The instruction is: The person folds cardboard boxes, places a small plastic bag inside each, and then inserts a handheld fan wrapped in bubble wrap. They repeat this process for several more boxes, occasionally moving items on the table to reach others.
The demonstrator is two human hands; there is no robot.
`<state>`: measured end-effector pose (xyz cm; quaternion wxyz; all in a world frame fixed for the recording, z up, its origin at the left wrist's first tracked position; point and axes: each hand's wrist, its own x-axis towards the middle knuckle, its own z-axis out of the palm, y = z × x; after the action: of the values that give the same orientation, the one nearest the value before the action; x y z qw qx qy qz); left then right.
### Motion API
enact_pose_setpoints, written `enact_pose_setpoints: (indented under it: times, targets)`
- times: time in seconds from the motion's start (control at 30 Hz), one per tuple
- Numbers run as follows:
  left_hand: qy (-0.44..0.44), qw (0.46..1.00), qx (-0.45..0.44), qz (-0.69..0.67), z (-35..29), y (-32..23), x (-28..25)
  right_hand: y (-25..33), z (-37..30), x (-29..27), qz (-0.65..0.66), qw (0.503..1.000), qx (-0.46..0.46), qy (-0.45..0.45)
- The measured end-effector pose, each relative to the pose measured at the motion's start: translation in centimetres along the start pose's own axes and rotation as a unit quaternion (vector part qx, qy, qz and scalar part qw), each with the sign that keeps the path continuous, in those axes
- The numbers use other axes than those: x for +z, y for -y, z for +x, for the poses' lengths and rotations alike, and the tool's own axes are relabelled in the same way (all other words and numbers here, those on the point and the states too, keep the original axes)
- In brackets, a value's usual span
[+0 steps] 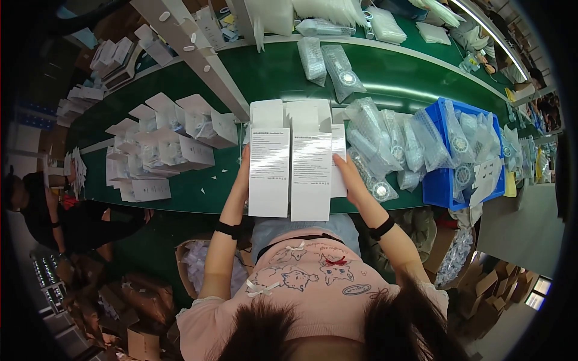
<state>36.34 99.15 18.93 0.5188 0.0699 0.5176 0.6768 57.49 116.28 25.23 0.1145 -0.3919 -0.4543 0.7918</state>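
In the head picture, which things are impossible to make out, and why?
Head view:
Left hand and right hand: fingers mostly hidden behind the held boxes.
Held boxes: any contents, hidden by their front panels.
Blue bin: lower contents, hidden by its wall.
Wrapped items: details blurred by bubble wrap.

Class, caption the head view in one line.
Left hand and right hand hold white boxes between open cartons and a blue bin.

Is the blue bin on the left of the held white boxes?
No, the blue bin stands on the right of the white boxes held between the left hand and the right hand.
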Motion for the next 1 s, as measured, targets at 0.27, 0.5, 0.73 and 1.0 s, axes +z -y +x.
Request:
enact_pose_setpoints:
  times: [0.27, 0.5, 0.73, 1.0]
  targets:
    - [-0.087, 0.988, 0.018, 0.128, -2.1, -3.3, 0.0, -1.7, 2.3, -0.7, -0.129, 0.989, -0.079, 0.005]
    - [-0.188, 0.914, 0.196, 0.302, -4.2, -6.7, 1.4, 0.3, 1.4, -1.2, -0.147, 0.978, -0.146, -0.008]
    - [0.064, 0.619, 0.404, 0.671, -8.2, -12.3, 14.1, 1.9, 0.9, -2.3, -0.164, 0.976, -0.137, -0.029]
    - [0.042, 0.510, 0.289, 0.809, -8.9, -10.3, 14.9, 5.9, -0.3, -5.3, -0.104, 0.978, -0.141, -0.113]
